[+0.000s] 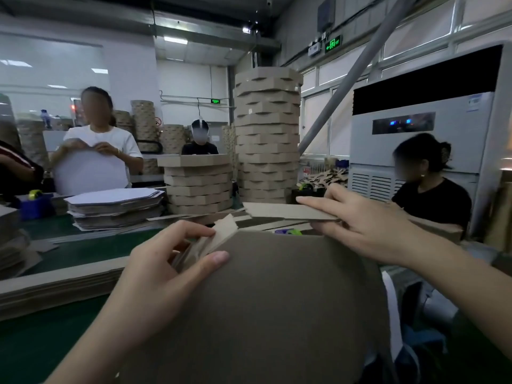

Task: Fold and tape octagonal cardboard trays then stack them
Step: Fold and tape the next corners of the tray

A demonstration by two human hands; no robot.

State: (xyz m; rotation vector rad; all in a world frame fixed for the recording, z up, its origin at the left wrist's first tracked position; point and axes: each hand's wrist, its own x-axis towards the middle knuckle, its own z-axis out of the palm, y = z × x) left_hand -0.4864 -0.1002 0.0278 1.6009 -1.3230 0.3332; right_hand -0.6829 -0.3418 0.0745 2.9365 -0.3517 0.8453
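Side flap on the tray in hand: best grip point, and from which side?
Pinch the side flap at its right end, coming in from the right, as the right hand does: it is a thin flat strip lying near level, so fingers above and below fit. The left hand holds the corner tab, steadying the tray.

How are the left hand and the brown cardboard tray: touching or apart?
Touching. In the head view the left hand pinches the cardboard tray at a corner flap, thumb flat on its brown face.

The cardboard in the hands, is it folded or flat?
The cardboard is partly folded: left hand pinches a bent corner flap, right hand holds a side flap bent back.
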